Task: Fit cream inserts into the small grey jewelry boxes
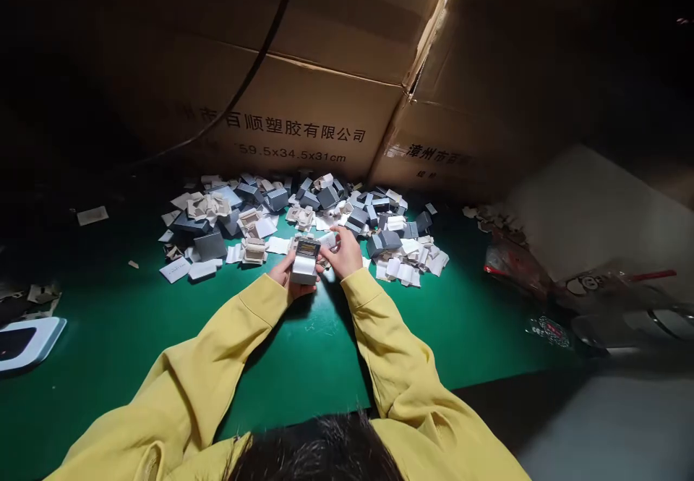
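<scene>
My left hand [283,271] is closed around a small grey box [304,267]. Its upper part shows a dark recess with faint yellowish marks, and its lower part is a smooth light-grey face. Beside it, my right hand [347,255] pinches a small white folded piece [328,240], paper or card, near the box's upper right edge. Just beyond both hands lies a heap of dark grey-blue small boxes [210,245] mixed with crumpled white and beige card pieces [254,249]. Some of the fingers are hidden behind the box.
The green tabletop [319,351] carries everything. Large cardboard cartons [325,90] with printed characters stand behind the heap, and a black cable [243,83] hangs across them. A white-edged device [40,343] lies at far left. Clear plastic bags [520,267] lie at right.
</scene>
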`<state>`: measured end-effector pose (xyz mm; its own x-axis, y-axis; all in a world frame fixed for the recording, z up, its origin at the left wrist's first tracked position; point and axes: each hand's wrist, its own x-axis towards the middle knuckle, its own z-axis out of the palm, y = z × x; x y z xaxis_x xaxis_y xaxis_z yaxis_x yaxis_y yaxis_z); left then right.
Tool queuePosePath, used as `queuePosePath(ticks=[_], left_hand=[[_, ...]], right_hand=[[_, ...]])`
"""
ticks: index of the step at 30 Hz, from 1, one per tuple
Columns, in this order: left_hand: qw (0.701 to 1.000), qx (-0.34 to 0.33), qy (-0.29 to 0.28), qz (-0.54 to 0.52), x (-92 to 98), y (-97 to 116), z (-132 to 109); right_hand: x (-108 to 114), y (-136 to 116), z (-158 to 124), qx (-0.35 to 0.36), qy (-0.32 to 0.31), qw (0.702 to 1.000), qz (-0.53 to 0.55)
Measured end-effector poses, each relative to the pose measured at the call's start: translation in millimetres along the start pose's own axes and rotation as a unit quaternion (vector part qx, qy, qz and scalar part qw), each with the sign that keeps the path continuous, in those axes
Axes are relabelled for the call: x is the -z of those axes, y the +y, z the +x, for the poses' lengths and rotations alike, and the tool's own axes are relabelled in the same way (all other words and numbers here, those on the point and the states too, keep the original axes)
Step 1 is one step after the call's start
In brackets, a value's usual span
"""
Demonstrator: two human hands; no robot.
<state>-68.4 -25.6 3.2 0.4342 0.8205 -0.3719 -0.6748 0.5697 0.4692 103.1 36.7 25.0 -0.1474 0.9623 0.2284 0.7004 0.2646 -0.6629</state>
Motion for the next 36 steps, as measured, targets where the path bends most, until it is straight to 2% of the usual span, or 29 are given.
queuePosePath(ticks=[3, 6, 9, 12, 17, 20, 25, 27, 36], left_hand=[[1.000, 0.016, -0.013, 0.016, 3.3, -0.5, -0.1], [0.998, 0.040, 0.033, 0.026, 8.5, -2.2, 9.3], [0.993, 0.073, 0.082, 0.038, 13.1, -4.3, 17.7], [0.995, 0.077, 0.054, 0.044, 11.9, -6.1, 13.8], [0.996, 0.047, 0.014, 0.079, 1.3, -7.0, -3.2], [0.995, 0.052, -0.005, 0.089, 0.7, -7.3, -1.0], [0.992, 0.070, 0.056, 0.089, 3.2, -9.1, 9.1], [0.992, 0.060, 0.062, 0.090, 0.6, -10.0, 6.4], [0.991, 0.019, -0.021, 0.129, -10.1, -13.0, -10.5]], right_hand=[[3.8, 23.9, -14.3, 0.010, 0.023, 0.998, 0.063], [11.5, 32.2, -22.1, 0.068, 0.059, 0.994, 0.068], [18.7, 20.9, -27.6, 0.137, 0.085, 0.985, 0.056], [21.8, 3.6, -33.0, 0.172, 0.065, 0.980, 0.076], [22.5, -6.1, -34.5, 0.147, 0.004, 0.989, 0.021], [23.6, -4.9, -32.2, 0.140, -0.015, 0.990, -0.005], [22.7, -7.8, -31.7, 0.134, -0.057, 0.989, -0.006], [21.8, -9.4, -32.2, 0.126, -0.062, 0.990, -0.009], [20.2, -9.0, -31.6, 0.082, -0.046, 0.996, 0.001]])
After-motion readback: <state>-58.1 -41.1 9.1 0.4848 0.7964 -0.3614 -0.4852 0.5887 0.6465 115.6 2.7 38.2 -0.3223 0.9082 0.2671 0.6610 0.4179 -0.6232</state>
